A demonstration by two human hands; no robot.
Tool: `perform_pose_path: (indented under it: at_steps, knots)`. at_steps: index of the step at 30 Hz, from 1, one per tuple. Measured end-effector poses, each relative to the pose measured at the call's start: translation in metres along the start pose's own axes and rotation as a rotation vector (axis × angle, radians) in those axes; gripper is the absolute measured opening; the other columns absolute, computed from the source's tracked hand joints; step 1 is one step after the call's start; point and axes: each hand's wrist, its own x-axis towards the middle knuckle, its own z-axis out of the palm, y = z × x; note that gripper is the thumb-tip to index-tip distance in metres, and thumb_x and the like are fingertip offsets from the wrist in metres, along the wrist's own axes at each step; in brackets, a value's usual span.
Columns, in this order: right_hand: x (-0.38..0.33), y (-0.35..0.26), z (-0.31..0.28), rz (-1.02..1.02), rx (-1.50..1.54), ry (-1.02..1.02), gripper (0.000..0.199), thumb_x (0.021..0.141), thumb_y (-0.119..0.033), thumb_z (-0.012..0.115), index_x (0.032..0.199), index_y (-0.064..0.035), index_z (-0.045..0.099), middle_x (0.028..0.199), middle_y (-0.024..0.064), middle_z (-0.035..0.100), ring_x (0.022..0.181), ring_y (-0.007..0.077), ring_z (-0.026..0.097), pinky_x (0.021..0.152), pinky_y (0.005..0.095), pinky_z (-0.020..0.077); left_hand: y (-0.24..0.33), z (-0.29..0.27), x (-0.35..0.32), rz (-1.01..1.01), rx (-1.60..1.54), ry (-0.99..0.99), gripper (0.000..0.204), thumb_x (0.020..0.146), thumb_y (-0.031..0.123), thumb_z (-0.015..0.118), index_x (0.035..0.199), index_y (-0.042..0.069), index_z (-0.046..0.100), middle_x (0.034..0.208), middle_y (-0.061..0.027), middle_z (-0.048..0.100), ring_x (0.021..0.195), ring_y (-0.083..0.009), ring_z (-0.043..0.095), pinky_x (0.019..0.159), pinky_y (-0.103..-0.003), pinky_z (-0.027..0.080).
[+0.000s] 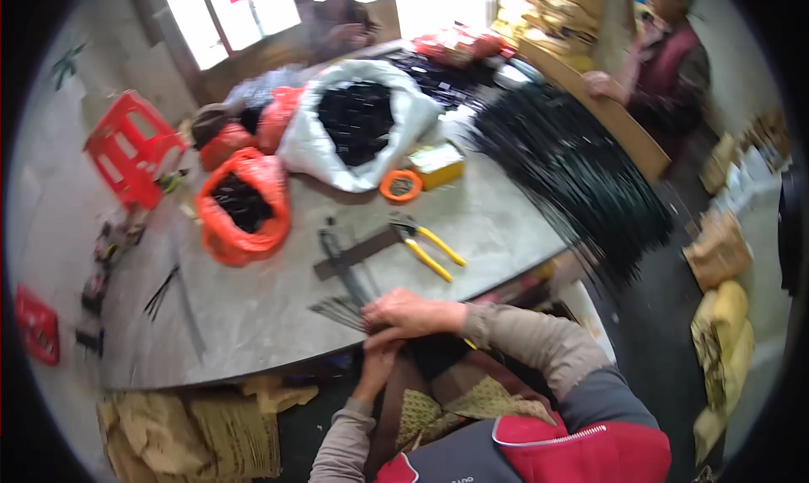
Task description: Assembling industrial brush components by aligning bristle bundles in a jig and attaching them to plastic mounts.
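At the table's near edge my right hand [413, 313] is closed round a bundle of thin dark strips [337, 311], whose ends fan out to the left. Just below it my left hand [379, 358] is pressed close against the right, fingers closed; what it grips is mostly hidden. A long flat dark strip [341, 264] runs from the hands up over the tabletop, crossing a short dark flat bar [371, 251]. To the right of these lies a pair of pliers [430, 245] with yellow handles, jaws toward the far left.
On the grey table [278, 302] stand a white sack [299, 150] of black pieces, a red bag [281, 198], an orange ring [386, 188] and a yellow box [440, 165]. Black strips [573, 171] overhang the right edge. One person [670, 70] stands right, another [337, 24] behind.
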Motion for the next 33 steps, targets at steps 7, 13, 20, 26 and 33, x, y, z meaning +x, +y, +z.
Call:
perform_pose_path:
  at_steps: [7,13,20,26,33]
  knots:
    - [0.005,0.007,0.007,-0.033,0.046,0.084,0.051,0.09,-0.049,0.068,0.078,-0.0011,0.055,0.084,0.0158,0.057,0.083,0.0385,0.062,0.067,0.0448,0.0478,-0.035,-0.014,-0.001,0.025,0.152,-0.04,0.026,0.097,0.011,0.067,0.118,-0.004,0.067,0.115,-0.0151,0.07,0.109,-0.0248,0.065,0.097,-0.037,0.047]
    - [-0.005,0.005,0.01,-0.052,0.051,0.102,0.05,0.092,-0.047,0.066,0.077,-0.001,0.055,0.082,0.016,0.057,0.08,0.0403,0.061,0.066,0.0465,0.0474,-0.003,-0.004,-0.003,0.044,0.075,-0.038,0.02,0.092,0.004,0.07,0.111,-0.003,0.069,0.104,-0.0124,0.073,0.096,-0.021,0.069,0.088,-0.033,0.053]
    - [0.006,-0.001,0.006,-0.004,0.029,0.076,0.042,0.092,-0.045,0.07,0.086,-0.0032,0.065,0.083,0.0158,0.062,0.081,0.0384,0.065,0.069,0.0437,0.0504,0.069,-0.047,-0.024,-0.127,0.485,-0.19,0.036,0.087,0.021,0.077,0.112,-0.003,0.069,0.106,-0.023,0.071,0.097,-0.0368,0.07,0.081,-0.039,0.056]
    - [0.004,-0.004,-0.004,-0.007,0.059,0.075,0.029,0.092,-0.036,0.072,0.09,-0.0073,0.068,0.085,0.0113,0.064,0.077,0.0342,0.065,0.067,0.0417,0.0502,0.168,-0.088,0.001,-0.133,0.056,0.1,0.01,0.091,0.005,0.072,0.097,-0.002,0.075,0.081,-0.0078,0.074,0.072,-0.0141,0.069,0.067,-0.028,0.055]
    - [0.006,-0.013,-0.003,0.071,0.07,0.022,0.033,0.092,-0.041,0.071,0.092,-0.0082,0.071,0.089,0.0117,0.068,0.086,0.0327,0.068,0.075,0.0422,0.0528,0.204,-0.079,0.06,0.197,-0.337,0.075,0.038,0.096,0.001,0.066,0.133,-0.005,0.058,0.115,-0.0139,0.072,0.113,-0.0216,0.068,0.099,-0.035,0.052]
